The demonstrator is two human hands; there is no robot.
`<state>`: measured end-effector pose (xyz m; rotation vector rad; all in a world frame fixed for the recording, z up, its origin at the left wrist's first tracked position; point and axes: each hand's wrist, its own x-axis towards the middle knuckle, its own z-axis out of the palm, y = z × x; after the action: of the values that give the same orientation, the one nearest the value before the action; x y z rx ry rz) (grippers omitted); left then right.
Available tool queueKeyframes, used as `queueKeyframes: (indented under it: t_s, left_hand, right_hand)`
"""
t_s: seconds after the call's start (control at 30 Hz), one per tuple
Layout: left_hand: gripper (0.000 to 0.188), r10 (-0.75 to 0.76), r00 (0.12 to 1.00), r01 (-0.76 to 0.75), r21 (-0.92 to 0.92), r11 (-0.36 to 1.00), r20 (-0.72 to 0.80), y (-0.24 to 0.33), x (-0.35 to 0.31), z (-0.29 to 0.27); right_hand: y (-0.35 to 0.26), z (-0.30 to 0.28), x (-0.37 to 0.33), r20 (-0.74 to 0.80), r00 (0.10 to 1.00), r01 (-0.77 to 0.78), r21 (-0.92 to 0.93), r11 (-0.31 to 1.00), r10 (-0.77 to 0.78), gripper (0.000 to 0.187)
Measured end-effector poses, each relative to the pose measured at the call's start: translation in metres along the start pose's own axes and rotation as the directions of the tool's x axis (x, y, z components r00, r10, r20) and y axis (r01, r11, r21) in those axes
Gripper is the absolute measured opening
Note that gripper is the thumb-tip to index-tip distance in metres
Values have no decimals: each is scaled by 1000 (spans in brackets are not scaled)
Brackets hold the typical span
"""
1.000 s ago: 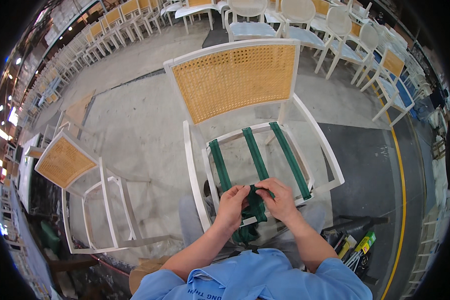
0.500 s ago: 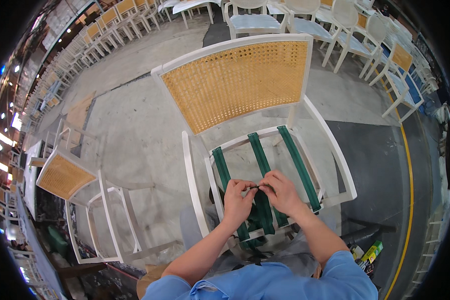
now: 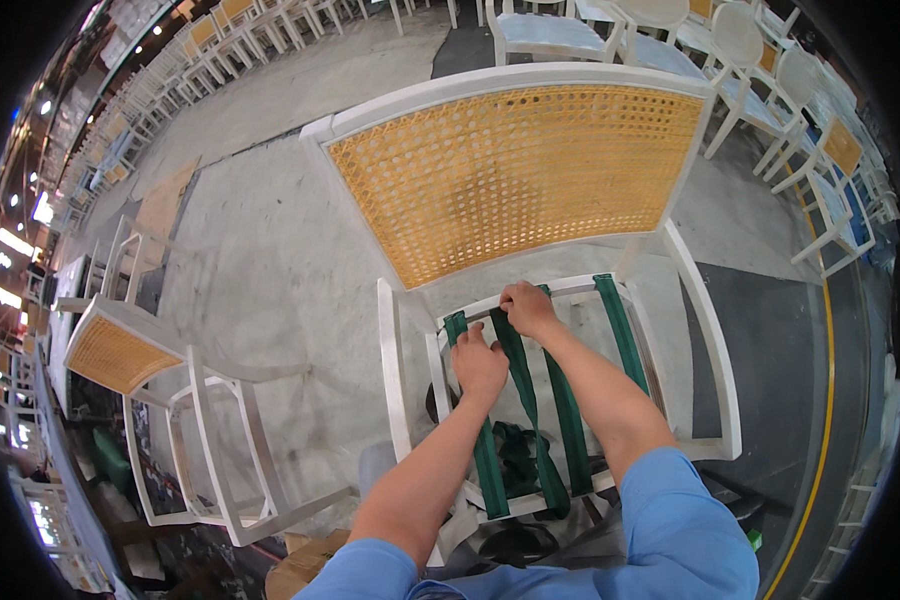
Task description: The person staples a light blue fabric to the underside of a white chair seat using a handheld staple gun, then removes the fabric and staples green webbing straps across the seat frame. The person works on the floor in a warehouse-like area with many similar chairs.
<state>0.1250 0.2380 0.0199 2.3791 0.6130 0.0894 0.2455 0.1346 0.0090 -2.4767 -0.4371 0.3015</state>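
A white chair frame [image 3: 710,330] with a woven cane back [image 3: 520,170] stands before me, its seat opening crossed front to back by several green webbing straps [image 3: 625,335]. At the rear seat rail, my right hand [image 3: 528,310] pinches the end of a loose green strap [image 3: 517,370]. That strap runs twisted toward the front rail. My left hand [image 3: 480,365] rests over the left strap [image 3: 487,465], just behind the rail, fingers slightly apart. More slack webbing [image 3: 515,450] hangs bunched in the front of the opening.
A second chair frame [image 3: 215,430] with a cane back lies to the left. Many white chairs [image 3: 555,35] line the far side, and some [image 3: 840,220] stand at the right. A yellow line [image 3: 828,400] runs along the dark floor at right.
Both hands have moved from the middle of the seat to near the rear rail and have parted. The loose strap, bunched between them before, now stretches across the opening. The view has shifted.
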Motion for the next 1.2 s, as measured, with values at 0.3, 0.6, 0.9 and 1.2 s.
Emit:
queueKeyframes:
  t_s: [0.3, 0.6, 0.9, 1.2]
  left_hand:
    - [70, 206, 969, -235, 242, 941, 139, -15, 15, 33]
    - [79, 91, 963, -172, 317, 933, 255, 2, 15, 41]
    - [82, 68, 967, -173, 442, 880, 244, -8, 26, 32]
    - [82, 147, 955, -270, 558, 785, 256, -16, 7, 69]
  right_hand:
    - [5, 28, 36, 39, 999, -35, -3, 999, 35, 7]
    - [22, 7, 31, 19, 1000, 2, 195, 981, -6, 18]
    - [88, -116, -281, -412, 791, -75, 668, 740, 452, 13]
    - [150, -182, -698, -576, -43, -952, 270, 140, 816, 29]
